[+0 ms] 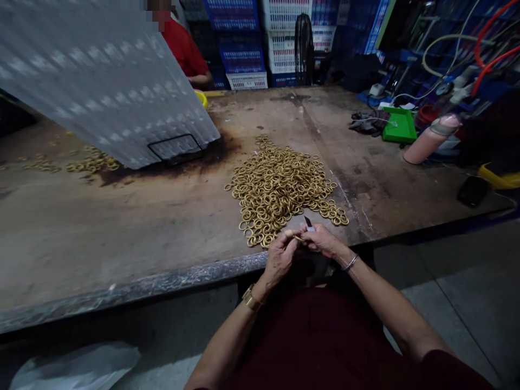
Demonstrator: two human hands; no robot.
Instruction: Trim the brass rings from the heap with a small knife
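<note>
My left hand (281,253) is closed on a brass-coloured ring (299,239), pinched between thumb and fingers at the table's front edge. Close against it, my right hand (325,241) grips a utility knife (309,223), its dark blade pointing up and away from me. The right fingertips are near the ring; I cannot tell whether they touch it. Just beyond both hands lies a large heap of similar rings (280,184), loosely spread on the wooden table (182,222).
A tall grey corrugated panel (122,81) stands at the left, with more rings (91,161) beside its foot. A person in a red top (187,51) is behind it. To the right are a green tray (400,124) and a pink bottle (430,141). Stacked crates (244,57) line the back.
</note>
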